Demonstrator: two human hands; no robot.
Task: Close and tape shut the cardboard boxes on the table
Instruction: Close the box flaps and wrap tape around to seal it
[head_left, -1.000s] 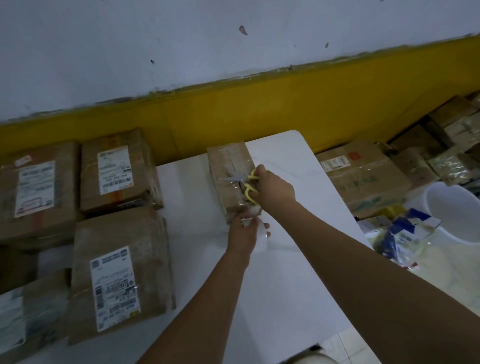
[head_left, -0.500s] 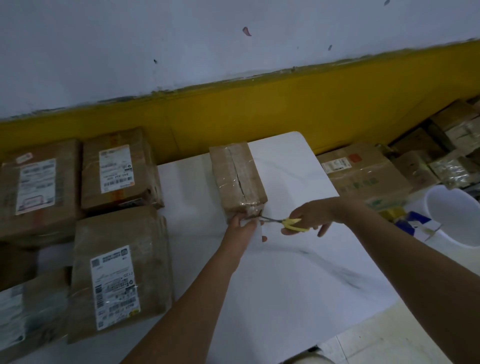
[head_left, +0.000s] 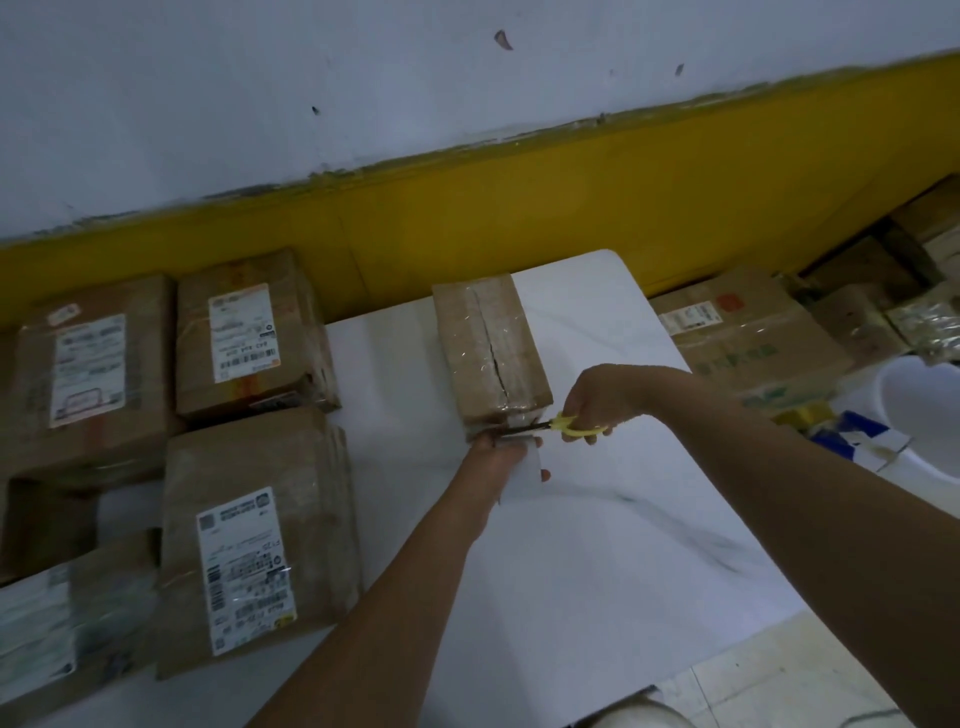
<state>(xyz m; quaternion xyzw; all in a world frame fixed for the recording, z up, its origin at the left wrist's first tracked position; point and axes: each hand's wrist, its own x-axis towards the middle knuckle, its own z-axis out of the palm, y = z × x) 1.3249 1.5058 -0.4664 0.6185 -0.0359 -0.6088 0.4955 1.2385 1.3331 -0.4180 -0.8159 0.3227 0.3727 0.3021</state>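
A small cardboard box lies shut on the white table, with clear tape along its top seam. At the box's near end, my left hand grips a roll of clear tape against the table. My right hand holds yellow-handled scissors; their blades lie across the tape strip between the roll and the box's near edge.
Several taped, labelled parcels cover the table's left side. More cartons are stacked on the floor to the right, beside a white bucket. A yellow-and-white wall runs close behind the table.
My right hand has carried the scissors from the box's top down to its near right corner, and the blades now reach into the tape by my left hand.
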